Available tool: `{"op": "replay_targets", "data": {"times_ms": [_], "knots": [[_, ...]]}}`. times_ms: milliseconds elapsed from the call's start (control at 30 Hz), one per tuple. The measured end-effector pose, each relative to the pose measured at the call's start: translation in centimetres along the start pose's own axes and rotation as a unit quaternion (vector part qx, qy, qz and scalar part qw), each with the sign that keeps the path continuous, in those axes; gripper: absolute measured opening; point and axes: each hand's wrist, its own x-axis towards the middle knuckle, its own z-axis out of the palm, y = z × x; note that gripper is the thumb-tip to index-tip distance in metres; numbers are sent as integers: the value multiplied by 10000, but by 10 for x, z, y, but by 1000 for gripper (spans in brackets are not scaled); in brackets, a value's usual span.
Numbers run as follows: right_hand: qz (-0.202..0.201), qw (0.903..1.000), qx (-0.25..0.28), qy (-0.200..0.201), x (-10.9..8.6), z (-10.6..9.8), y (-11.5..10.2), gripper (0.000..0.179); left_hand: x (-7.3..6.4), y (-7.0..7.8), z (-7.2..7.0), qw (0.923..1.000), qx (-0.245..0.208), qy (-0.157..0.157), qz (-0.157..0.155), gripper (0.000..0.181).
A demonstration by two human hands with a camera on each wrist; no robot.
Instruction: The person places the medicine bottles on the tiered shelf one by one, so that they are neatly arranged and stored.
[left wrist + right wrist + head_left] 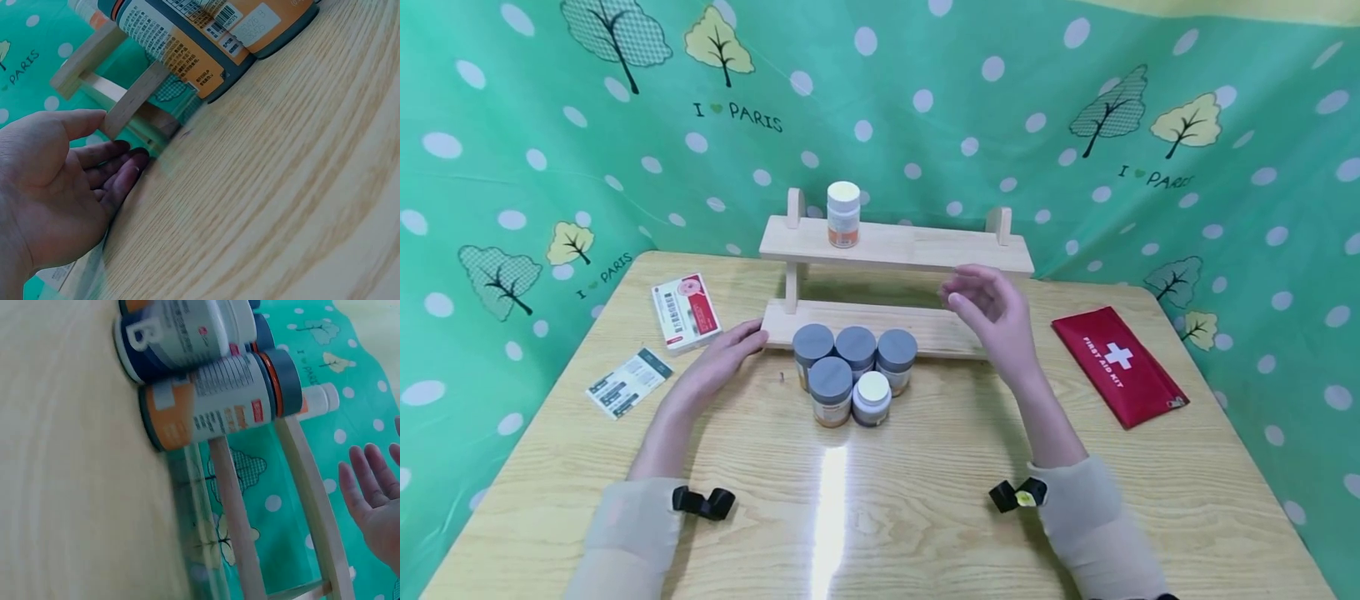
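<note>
White-and-teal printed card (629,383): flat on the pale wooden table (940,517), left of the left hand (718,362).
White-and-red rectangular box (685,312): just beside the left hand, on its far side.
Left hand: thumb and fingers apart, thumb touching the lower board's left end on the two-tier pale wooden shelf (925,243).
Four cylindrical grey-lidded jars (831,383): upright, right of the left hand, before the shelf.
White-lidded, blue-labelled round bottle (871,398): beside the nearest jar, between the hands.
White-and-orange plastic bottle (843,215): upright on the upper board, beyond and left of the right hand (1002,327).
Right hand: fingers and thumb apart, holding nothing, near the shelf's right part.
Red fabric first-aid pouch (1120,367): right of the right hand.
</note>
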Motion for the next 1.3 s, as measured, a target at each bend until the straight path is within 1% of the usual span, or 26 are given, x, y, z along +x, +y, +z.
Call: {"op": "replay_targets", "data": {"times_ms": [100, 267, 567, 700, 800, 900, 1000, 1067, 1167, 1300], "knots": [[-92, 9999, 45, -35, -12, 5, 2, 36, 0, 1, 0, 10000, 21, -6, -4, 77], [-100, 9996, -118, -217, -26, 13, 5, 31, -1, 2, 1, 10000, 8, 5, -32, 76], [44, 9988, -241, -425, -39, 24, 3, 26, -1, 0, 0, 10000, 68, -3, -39, 77], [-30, 9974, -461, -548, -42, 27, 1, 24, 0, 1, 1, 10000, 42, 12, -15, 76], [-308, 9942, -750, -713, -45, 30, 1, 22, 0, 2, 0, 10000, -2, 22, -25, 74], [-694, 9879, -1015, -945, -49, 32, 2, 22, 0, 3, -1, 10000, -42, 21, -44, 73], [-925, 9829, -1118, -1130, -51, 36, 3, 22, 0, 3, -2, 10000, -63, 24, -35, 72], [-949, 9812, -1156, -1221, -52, 38, 4, 21, 0, 3, -2, 10000, -79, 18, -27, 72], [-866, 9790, -1265, -1343, -54, 40, 4, 19, 1, 2, -2, 10000, -69, 3, -29, 72], [-770, 9722, -1565, -1560, -56, 41, 5, 19, 1, 2, -1, 10000, -38, -18, -22, 72]]}}
